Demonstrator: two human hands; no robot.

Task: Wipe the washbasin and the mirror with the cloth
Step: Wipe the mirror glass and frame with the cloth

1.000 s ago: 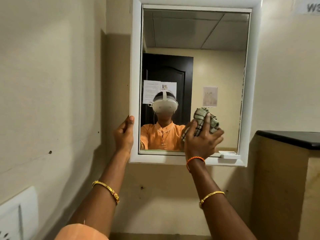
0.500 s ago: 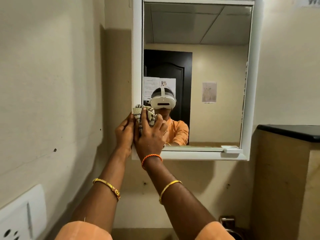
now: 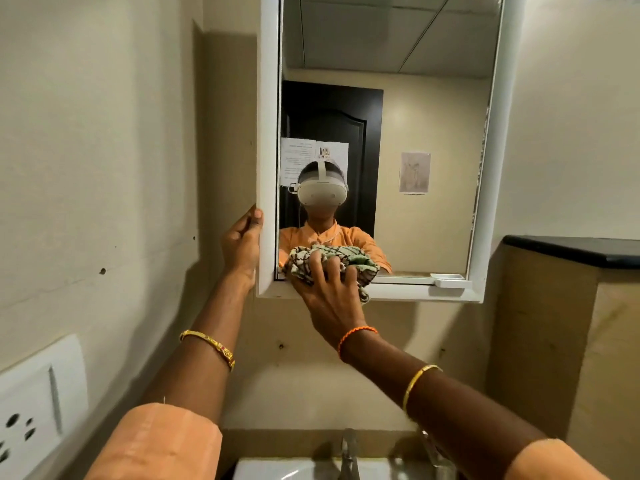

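We are looking, at the far left, at a white plastic wall socket plate (image 3: 38, 403) set in the cream painted wall (image 3: 97, 168), which is carrying a few small dark holes. Moving right, our left hand (image 3: 242, 244) is steadying the white-framed rectangular wall mirror (image 3: 415, 98), its fingers (image 3: 257, 216) curling round the outer left edge of the frame and gripping it. Next, our right hand (image 3: 329, 292) is pressing the bunched green-and-cream checked cloth (image 3: 329, 258) against the bottom left corner of the glass, its fingers spreading over the fabric and clutching it; part of the cloth is hanging over the lower frame rail.

We are judging this to be the mirror step, with the lower strip of glass in hand. The next move is probably calling for a sweep rightward along the bottom edge towards the small white ledge tab (image 3: 448, 280), keeping even pressure while the left hand braces the frame.

Below, the white ceramic washbasin (image 3: 287, 469) and its chrome metal tap (image 3: 348, 452) are showing at the bottom edge, and we cannot tell whether the basin is already wiped. At the right, a dark-topped tan counter (image 3: 571, 251) is standing beside the mirror.
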